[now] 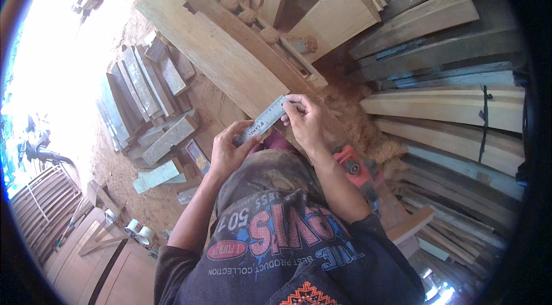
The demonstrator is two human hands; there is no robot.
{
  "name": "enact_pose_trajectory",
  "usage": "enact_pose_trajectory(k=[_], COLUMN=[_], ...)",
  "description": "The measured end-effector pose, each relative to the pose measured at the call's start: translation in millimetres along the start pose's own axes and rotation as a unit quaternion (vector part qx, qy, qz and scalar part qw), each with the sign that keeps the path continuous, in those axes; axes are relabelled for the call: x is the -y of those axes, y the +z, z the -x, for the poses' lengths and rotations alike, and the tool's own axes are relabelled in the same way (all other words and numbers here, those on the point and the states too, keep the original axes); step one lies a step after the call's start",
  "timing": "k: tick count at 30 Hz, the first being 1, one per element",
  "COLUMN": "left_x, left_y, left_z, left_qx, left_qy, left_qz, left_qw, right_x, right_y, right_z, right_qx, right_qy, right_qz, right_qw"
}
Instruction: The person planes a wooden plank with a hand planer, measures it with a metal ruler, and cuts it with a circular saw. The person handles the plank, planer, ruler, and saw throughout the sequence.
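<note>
In front of my waist, a short silvery metal ruler (267, 119) with dark graduations slants up toward the right. Its near left end is gripped by my left hand (232, 145), thumb on top; the fingers partly cover that end. The far right end is pinched between thumb and fingers of my right hand (302, 118). Just beyond the ruler lies a long, pale wooden plank (218, 46), its near end close to my right hand. The plank has a dark notch in its far edge and rests along a wooden bench (256, 40).
A red and black power tool (349, 164) sits beside my right forearm. Wood offcuts (141, 86) are piled on the ground at left. Long boards (448, 104) are stacked along the right. Shavings (376, 138) lie around the bench. White cups (138, 230) stand at lower left.
</note>
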State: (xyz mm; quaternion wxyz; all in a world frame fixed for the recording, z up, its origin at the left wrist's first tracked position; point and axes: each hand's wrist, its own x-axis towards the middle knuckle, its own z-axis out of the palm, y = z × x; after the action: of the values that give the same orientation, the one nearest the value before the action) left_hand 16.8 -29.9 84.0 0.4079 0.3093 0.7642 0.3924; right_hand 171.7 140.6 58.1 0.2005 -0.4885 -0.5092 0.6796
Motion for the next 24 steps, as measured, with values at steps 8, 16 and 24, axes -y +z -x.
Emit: enact_pose_trajectory(k=[8, 16, 24], left_x=[-5, 14, 35], left_y=[-7, -107, -204], left_z=[-1, -73, -171], left_qx=[-0.003, -0.080, -0.107], left_qy=[0.000, 0.020, 0.057], left_qz=[0.042, 0.049, -0.038], left_qw=[0.999, 0.995, 0.992], right_x=[21, 83, 101], right_y=[10, 104, 200], right_z=[3, -97, -204], right_qx=[-0.032, 0.111, 0.127], right_qy=[-0.014, -0.173, -0.176], right_qz=[0.082, 0.188, 0.241], right_qw=[0.996, 0.960, 0.946])
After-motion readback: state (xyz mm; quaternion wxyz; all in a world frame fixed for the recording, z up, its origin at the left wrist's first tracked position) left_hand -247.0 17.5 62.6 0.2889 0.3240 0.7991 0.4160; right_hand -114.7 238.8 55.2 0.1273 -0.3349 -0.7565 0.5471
